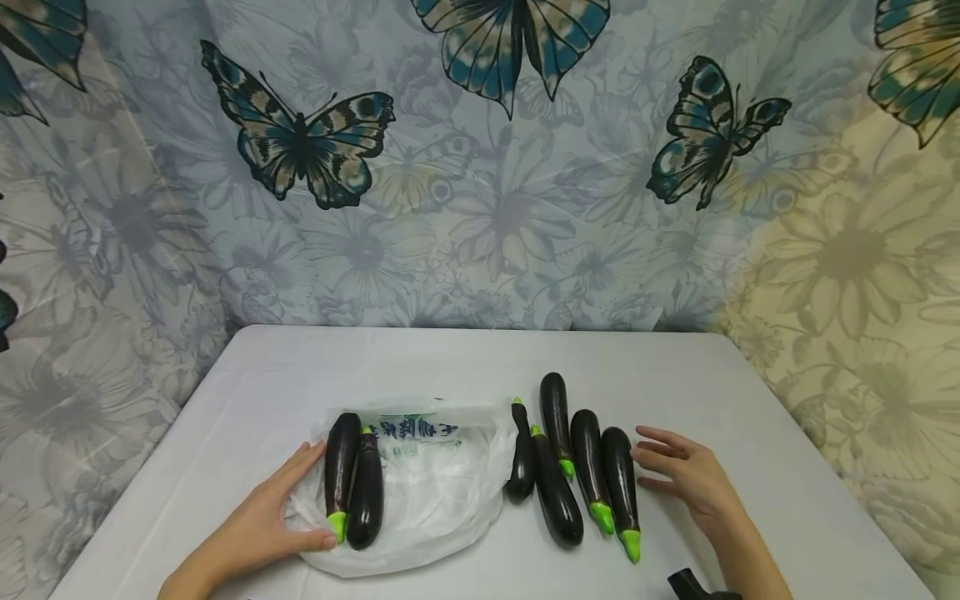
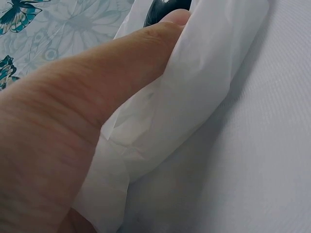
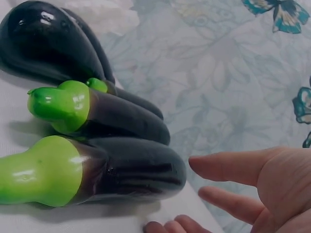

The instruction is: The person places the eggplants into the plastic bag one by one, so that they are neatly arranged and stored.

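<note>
Two dark eggplants (image 1: pixel 342 467) (image 1: pixel 367 492) lie side by side on the left part of a white plastic bag (image 1: pixel 442 500). At the bag's left edge is my left hand (image 1: pixel 258 517), fingers extended and thumb tip beside the green stem. In the left wrist view, the thumb (image 2: pixel 141 53) crosses the bag's plastic and reaches a dark eggplant (image 2: pixel 165 8). My right hand (image 1: pixel 693 479) is at the right of a row of several eggplants, fingers loosely extended. Its fingertips are close to the rightmost eggplant (image 1: pixel 621 483), which shows a bright green cap in the right wrist view.
The white table (image 1: pixel 360 358) stands against a wall covering (image 1: pixel 510 225) with butterflies and flowers. Several eggplants (image 1: pixel 555 492) lie between the bag and my right hand, one small one (image 1: pixel 521 458) right at the bag's edge. A black object (image 1: pixel 693 585) shows at the bottom right.
</note>
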The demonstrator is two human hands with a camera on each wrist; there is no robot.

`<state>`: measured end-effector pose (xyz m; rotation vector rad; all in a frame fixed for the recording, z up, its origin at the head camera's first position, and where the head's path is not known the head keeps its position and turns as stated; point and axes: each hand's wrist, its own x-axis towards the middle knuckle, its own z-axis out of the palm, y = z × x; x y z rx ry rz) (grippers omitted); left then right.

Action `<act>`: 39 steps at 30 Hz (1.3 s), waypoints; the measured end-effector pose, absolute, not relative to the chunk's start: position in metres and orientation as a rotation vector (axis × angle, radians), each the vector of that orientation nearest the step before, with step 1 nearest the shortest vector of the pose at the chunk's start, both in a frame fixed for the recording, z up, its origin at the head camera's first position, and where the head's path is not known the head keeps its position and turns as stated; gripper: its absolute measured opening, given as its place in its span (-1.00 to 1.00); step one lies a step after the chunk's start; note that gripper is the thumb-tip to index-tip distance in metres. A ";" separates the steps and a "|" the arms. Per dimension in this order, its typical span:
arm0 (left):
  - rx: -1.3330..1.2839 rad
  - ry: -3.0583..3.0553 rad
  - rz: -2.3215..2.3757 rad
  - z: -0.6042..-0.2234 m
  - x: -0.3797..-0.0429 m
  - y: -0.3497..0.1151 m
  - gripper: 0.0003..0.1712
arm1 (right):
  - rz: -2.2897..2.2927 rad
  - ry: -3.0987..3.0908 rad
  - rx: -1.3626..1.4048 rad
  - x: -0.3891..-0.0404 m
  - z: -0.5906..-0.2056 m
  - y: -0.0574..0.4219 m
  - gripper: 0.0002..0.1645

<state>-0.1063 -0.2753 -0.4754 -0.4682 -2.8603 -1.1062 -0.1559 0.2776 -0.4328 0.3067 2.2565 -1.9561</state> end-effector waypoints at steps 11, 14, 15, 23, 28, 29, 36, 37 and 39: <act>-0.466 -2.855 -1.109 -0.475 -0.105 -0.275 0.30 | -1.919 2.259 0.295 -0.155 -0.434 0.270 -0.19; -0.464 -2.854 -1.094 -0.475 -0.105 -0.275 0.31 | -1.899 2.270 0.313 -0.155 -0.435 0.269 -0.19; -0.464 -2.852 -1.091 -0.475 -0.105 -0.275 0.31 | -1.892 2.274 0.316 -0.155 -0.435 0.268 -0.19; -0.464 -2.853 -1.089 -0.474 -0.105 -0.275 0.32 | -1.864 2.294 0.294 -0.154 -0.436 0.266 -0.17; -0.460 -2.870 -1.090 -0.473 -0.105 -0.275 0.31 | -1.851 2.304 0.277 -0.153 -0.435 0.265 -0.15; -0.459 -2.873 -1.092 -0.473 -0.105 -0.275 0.31 | -1.851 2.304 0.272 -0.153 -0.435 0.265 -0.15; -0.462 -2.864 -1.097 -0.473 -0.104 -0.275 0.31 | -1.833 2.323 0.254 -0.154 -0.437 0.265 -0.13; -0.463 -2.863 -1.095 -0.473 -0.104 -0.275 0.31 | -1.832 2.326 0.259 -0.155 -0.438 0.265 -0.13; -0.466 -2.860 -1.094 -0.474 -0.105 -0.275 0.31 | -1.832 2.328 0.269 -0.155 -0.438 0.265 -0.13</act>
